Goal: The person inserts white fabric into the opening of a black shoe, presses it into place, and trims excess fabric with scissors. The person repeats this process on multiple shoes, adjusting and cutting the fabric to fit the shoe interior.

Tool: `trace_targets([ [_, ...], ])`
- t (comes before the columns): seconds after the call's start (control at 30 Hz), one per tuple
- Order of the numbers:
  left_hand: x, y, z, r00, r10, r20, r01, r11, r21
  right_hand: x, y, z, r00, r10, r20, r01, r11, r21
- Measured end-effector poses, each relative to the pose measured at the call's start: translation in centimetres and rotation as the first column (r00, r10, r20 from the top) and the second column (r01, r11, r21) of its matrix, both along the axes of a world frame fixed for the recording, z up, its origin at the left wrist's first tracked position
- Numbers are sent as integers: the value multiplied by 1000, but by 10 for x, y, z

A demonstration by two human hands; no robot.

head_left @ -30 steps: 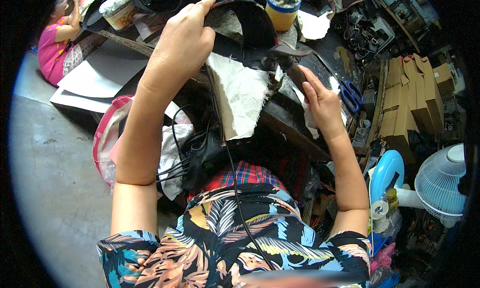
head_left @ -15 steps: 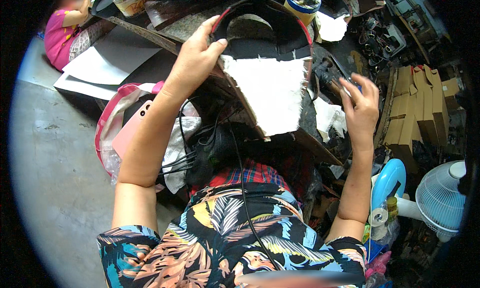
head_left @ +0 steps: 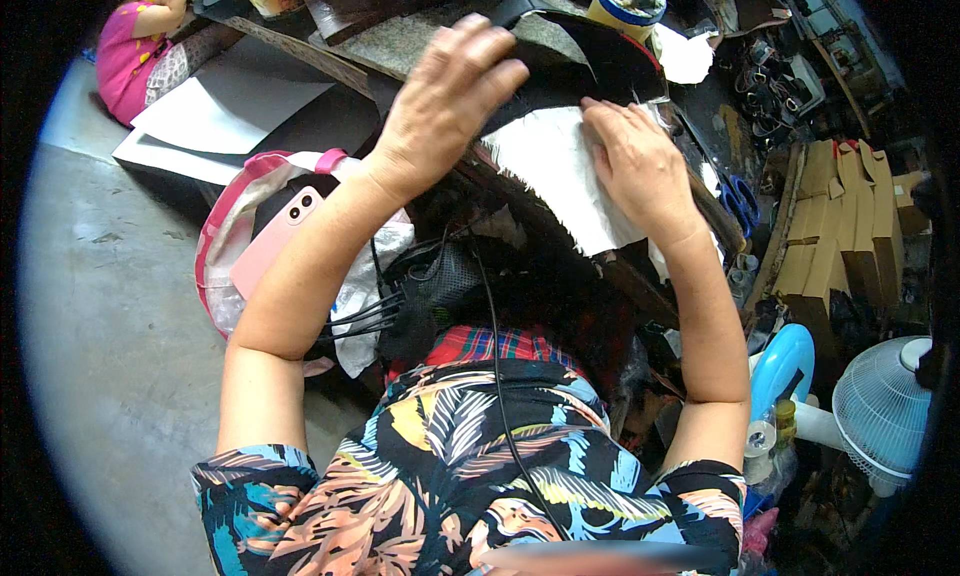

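Nearest, ctr, the white cloth [head_left: 550, 181] lies under my R hand [head_left: 640, 166], palm down, fingers unclosed, tips by the black curved piece [head_left: 610, 64]; I'd press evenly so the frayed edge doesn't ruck. My L hand [head_left: 452, 106] is blurred, loosely spread, gripping nothing visible, contact unclear; prob. best to steady the black piece's rim, clear of the blue-rimmed tub [head_left: 628, 2] beyond.

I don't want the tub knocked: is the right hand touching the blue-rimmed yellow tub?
Apart. The head view shows the right hand over the frayed white cloth, with the black curved piece between it and the tub.
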State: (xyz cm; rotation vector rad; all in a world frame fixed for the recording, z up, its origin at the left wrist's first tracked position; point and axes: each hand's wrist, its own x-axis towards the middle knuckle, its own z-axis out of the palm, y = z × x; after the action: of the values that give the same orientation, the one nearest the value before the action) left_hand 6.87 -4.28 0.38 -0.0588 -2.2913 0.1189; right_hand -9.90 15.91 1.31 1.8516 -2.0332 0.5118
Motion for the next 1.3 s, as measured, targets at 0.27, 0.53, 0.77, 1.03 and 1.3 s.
trace_targets([
  [0.27, -10, -5, -9, 947, -294, 125, 146, 746, 649, 26, -12, 12, 999, -19, 29, 17, 999, 52],
  [0.53, -13, -1, -8, 972, -157, 177, 27, 817, 576, 24, -16, 4, 986, 166, 2, -166, 986, -35],
  [0.77, -15, 0, -3, 948, -215, 234, -8, 720, 694, 25, -11, 6, 971, 168, 169, -182, 981, 68],
  [1.03, -27, -4, 7, 920, -223, 321, 27, 855, 518, 25, -6, -15, 966, 196, 168, -183, 979, -89],
  [1.3, -25, -4, 11, 920, -180, 348, -34, 848, 529, 30, -7, -16, 963, 263, 56, -255, 959, -123],
])
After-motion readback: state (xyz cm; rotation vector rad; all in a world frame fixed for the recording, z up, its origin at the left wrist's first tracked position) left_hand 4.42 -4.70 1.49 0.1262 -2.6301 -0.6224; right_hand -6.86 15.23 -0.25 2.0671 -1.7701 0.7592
